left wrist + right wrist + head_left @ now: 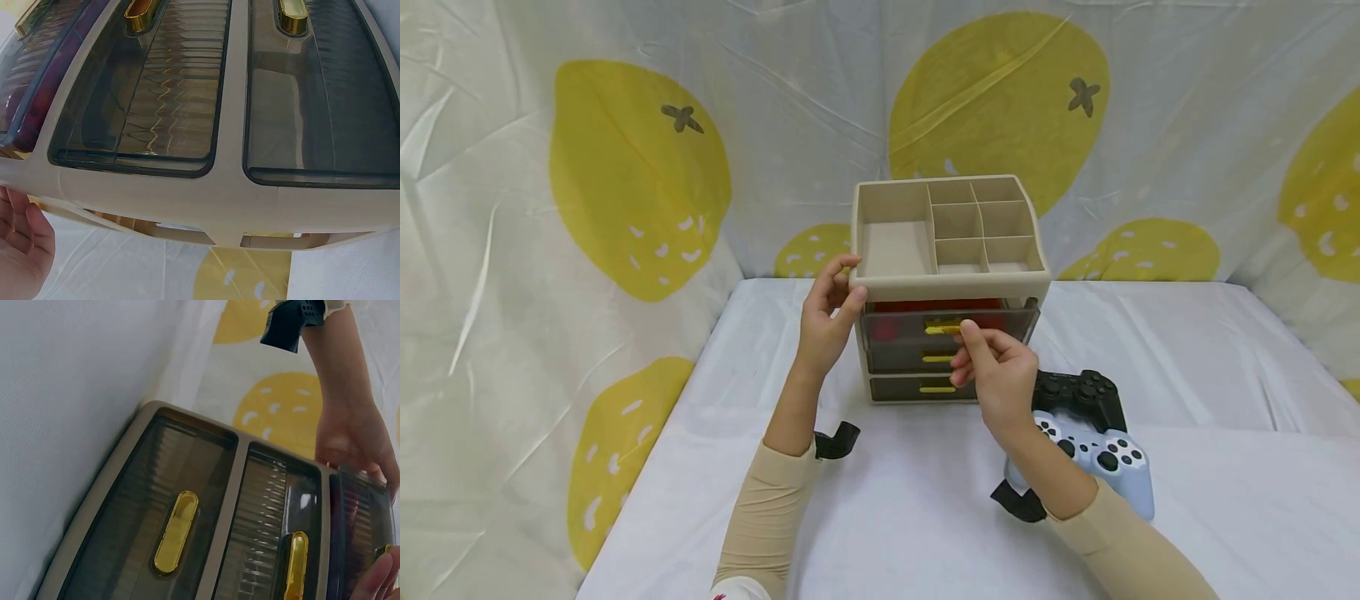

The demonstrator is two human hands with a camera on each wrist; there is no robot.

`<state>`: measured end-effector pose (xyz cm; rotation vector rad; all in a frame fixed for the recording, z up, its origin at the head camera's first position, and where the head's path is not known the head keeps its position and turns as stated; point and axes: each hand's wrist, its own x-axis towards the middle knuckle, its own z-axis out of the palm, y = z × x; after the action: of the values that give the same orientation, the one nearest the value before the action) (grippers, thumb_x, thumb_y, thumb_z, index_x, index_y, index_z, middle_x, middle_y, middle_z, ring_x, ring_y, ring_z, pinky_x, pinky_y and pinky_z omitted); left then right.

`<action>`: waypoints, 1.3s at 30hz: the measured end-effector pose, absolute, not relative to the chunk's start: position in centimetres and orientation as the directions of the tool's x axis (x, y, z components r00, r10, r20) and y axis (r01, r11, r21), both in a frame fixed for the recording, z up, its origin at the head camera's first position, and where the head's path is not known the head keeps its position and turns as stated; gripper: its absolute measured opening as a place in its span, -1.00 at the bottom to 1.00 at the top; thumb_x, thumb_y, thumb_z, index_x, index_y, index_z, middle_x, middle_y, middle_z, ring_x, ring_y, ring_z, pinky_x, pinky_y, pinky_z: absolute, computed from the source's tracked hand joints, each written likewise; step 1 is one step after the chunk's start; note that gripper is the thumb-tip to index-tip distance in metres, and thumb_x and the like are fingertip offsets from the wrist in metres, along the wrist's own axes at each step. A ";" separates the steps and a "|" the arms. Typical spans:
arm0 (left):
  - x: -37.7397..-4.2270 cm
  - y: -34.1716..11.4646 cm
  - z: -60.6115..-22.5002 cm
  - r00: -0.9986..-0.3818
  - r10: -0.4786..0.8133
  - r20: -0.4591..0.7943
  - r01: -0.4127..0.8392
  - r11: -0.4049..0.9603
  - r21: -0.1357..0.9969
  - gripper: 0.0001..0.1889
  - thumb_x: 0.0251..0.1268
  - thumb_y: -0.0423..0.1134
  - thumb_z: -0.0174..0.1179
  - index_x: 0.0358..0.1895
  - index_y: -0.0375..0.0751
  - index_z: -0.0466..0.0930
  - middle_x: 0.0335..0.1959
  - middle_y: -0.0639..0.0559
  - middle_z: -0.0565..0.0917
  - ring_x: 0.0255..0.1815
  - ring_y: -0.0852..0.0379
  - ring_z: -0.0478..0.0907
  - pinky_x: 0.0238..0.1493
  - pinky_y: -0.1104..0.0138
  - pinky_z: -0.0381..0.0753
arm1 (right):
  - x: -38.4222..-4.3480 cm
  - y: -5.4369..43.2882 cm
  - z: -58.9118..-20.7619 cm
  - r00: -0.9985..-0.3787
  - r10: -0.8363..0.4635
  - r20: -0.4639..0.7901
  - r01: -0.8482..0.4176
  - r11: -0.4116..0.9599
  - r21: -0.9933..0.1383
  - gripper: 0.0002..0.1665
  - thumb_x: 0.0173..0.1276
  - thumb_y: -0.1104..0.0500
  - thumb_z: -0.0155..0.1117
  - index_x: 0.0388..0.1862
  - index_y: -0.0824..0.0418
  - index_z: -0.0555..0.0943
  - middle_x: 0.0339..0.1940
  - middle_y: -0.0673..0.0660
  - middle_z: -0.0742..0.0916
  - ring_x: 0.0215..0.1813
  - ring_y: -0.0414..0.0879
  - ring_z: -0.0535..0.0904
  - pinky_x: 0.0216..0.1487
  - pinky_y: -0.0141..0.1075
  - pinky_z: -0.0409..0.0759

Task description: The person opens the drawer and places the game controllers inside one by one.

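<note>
A beige desk organizer [951, 288] with three smoky see-through drawers stands on the white cloth. My left hand [826, 323] grips its upper left corner, thumb at the front edge and fingertips on the top rim. At the front, my right hand [1006, 379] pinches the gold handle [938, 330] of the top drawer [898, 327] between thumb and fingers. That drawer sticks out a little, with something red [936, 306] inside. The middle drawer [137, 106] and bottom drawer [325, 112] sit flush in the frame in the left wrist view.
A black game controller [1101, 404] and a light blue one [1131, 471] lie right of the organizer, the blue one partly behind my right forearm. The organizer's top has several compartments [895, 246]. Behind hangs a lemon-print cloth [812, 100].
</note>
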<state>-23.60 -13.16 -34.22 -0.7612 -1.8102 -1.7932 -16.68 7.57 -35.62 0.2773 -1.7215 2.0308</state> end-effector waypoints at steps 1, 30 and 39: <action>-23.6 -13.2 -34.2 -0.731 0.054 0.680 0.681 -0.013 0.732 -0.50 0.29 -0.12 0.14 0.19 -0.38 0.38 -0.38 0.08 0.50 -0.35 0.16 0.43 -0.24 0.35 0.41 | -16.8 7.6 -35.6 -0.874 0.214 0.435 -0.464 -0.109 -0.879 -0.65 0.40 0.27 0.22 -0.37 0.64 0.57 -0.67 0.08 0.63 -0.71 -0.15 0.54 -0.56 -0.39 0.58; -23.7 -13.1 -34.3 -0.723 0.051 0.689 0.690 -0.007 0.724 -0.40 0.31 0.04 0.17 0.18 -0.40 0.38 -0.40 0.11 0.48 -0.37 0.18 0.42 -0.26 0.37 0.40 | -18.4 7.5 -35.8 -0.883 0.227 0.410 -0.447 -0.141 -0.883 -0.62 0.40 0.23 0.23 -0.36 0.63 0.58 -0.69 0.05 0.63 -0.73 -0.16 0.53 -0.58 -0.37 0.59; -23.7 -13.1 -34.3 -0.725 0.053 0.687 0.688 -0.009 0.726 -0.51 0.29 -0.14 0.13 0.18 -0.40 0.39 -0.39 0.10 0.50 -0.35 0.18 0.43 -0.26 0.37 0.40 | -18.5 7.4 -35.8 -0.884 0.228 0.409 -0.449 -0.164 -0.878 -0.61 0.40 0.24 0.23 -0.37 0.66 0.57 -0.70 0.05 0.63 -0.74 -0.17 0.53 -0.59 -0.38 0.58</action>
<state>-23.66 -13.15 -34.29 -0.7653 -1.8048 -1.7835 -18.51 7.45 -35.78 0.2506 -1.6749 2.0909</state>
